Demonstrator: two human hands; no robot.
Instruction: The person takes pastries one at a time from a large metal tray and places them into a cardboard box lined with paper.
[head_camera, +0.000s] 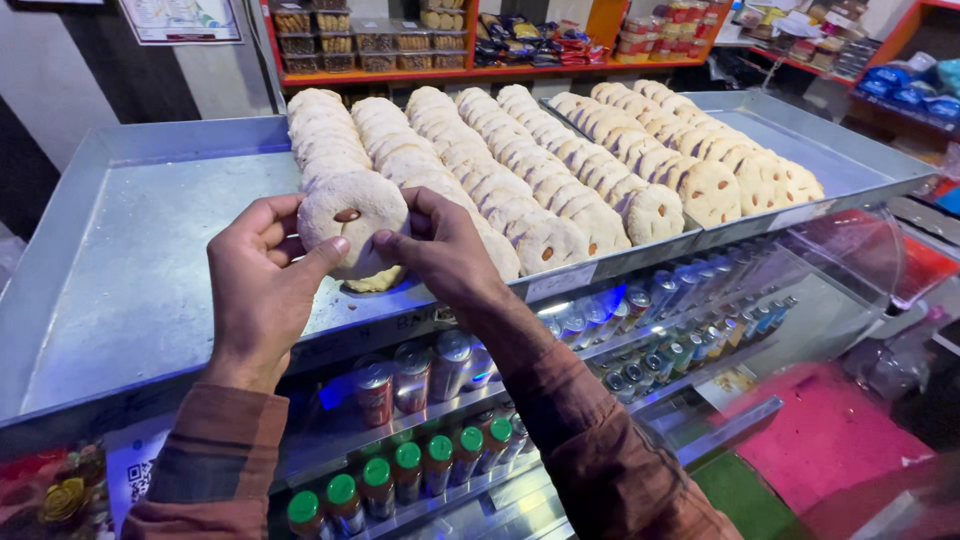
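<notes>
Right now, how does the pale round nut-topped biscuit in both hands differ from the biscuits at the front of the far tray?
The pale round held biscuit stands tilted, gripped by the left hand and right hand; the far-tray biscuits lean in rows, untouched. Both look round, pale, nut-centred.

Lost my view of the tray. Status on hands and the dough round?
Left hand and right hand both grip one dough round at the tray front. Rows of rounds close behind. Nothing blocking.
</notes>
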